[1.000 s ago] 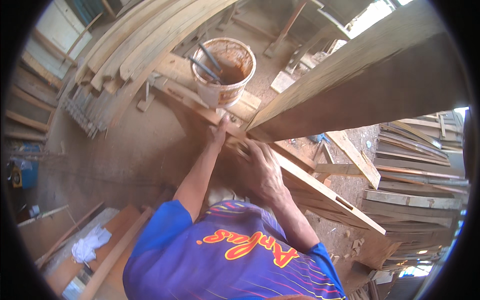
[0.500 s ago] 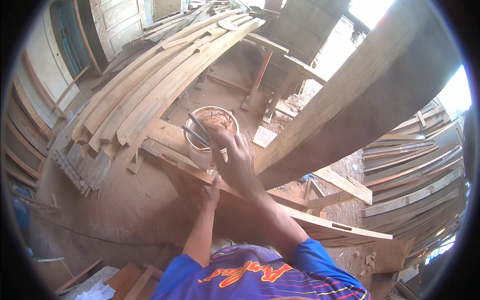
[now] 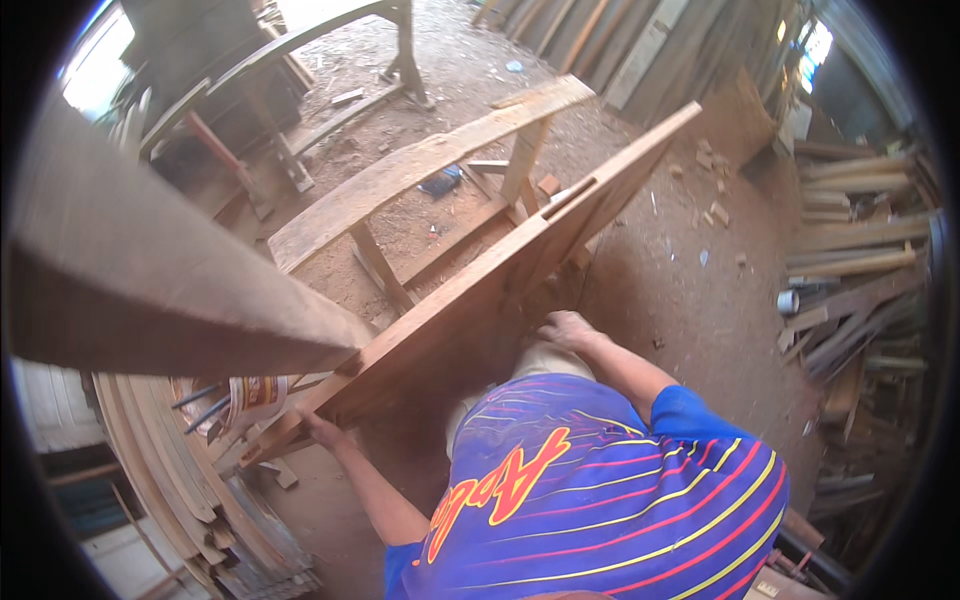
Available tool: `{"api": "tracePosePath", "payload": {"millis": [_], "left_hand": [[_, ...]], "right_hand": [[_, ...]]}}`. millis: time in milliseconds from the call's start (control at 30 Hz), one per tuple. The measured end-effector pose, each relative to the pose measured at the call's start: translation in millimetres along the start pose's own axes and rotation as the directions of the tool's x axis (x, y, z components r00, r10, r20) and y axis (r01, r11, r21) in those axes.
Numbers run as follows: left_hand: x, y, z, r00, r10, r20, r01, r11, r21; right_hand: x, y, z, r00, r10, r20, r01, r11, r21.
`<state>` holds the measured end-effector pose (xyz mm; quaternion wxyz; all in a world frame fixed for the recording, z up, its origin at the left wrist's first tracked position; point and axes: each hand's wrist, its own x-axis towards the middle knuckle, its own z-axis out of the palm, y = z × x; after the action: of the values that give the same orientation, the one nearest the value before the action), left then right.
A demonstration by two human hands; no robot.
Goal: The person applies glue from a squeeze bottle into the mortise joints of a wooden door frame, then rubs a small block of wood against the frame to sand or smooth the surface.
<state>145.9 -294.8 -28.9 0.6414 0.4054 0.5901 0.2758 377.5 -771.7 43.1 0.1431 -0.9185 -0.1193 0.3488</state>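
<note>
A long wooden door panel [image 3: 500, 255] stands on edge across the middle, with a slot cut in its upper edge. My left hand [image 3: 322, 430] is closed on the panel's edge near its lower-left end; some fingers are hidden behind the wood. My right hand [image 3: 568, 330] is beside the panel's broad face, near my knee. Its fingers look curled, and whatever they may hold is hidden. Past my left hand is a stained bucket [image 3: 258, 392] with two dark handles sticking out, partly covered by the panel and a thick timber.
The thick timber [image 3: 170, 260] slants in from the left, close above the panel. Beyond the panel stands a low wooden trestle [image 3: 430, 165]. Stacked boards [image 3: 160, 470] lie at lower left, piled lumber [image 3: 860, 240] at right. Small wood offcuts [image 3: 715, 212] litter the dirt floor.
The view has swung round to the right. My right hand has left the bucket and come down beside the panel near my knee. My left hand stays on the panel's edge.
</note>
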Motion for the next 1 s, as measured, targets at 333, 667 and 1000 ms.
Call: {"api": "tracePosePath", "payload": {"millis": [333,667,1000], "left_hand": [[-203.9,-14.3,152.9,0.614,0.518,0.596,-0.789,0.414,0.453],[-221.3,-31.4,345.0,0.389,0.191,0.901,-0.903,-0.114,0.414],[-215.4,-51.3,338.9,0.306,0.294,0.906,-0.881,-0.274,0.387]], "right_hand": [[-82.0,299.0,117.7,0.763,0.636,0.115,-0.644,0.733,0.218],[-14.1,298.6,57.6,0.903,0.339,-0.264,-0.161,0.837,0.523],[-55.0,322.1,67.9,0.816,0.577,-0.039,-0.405,0.618,0.673]]}}
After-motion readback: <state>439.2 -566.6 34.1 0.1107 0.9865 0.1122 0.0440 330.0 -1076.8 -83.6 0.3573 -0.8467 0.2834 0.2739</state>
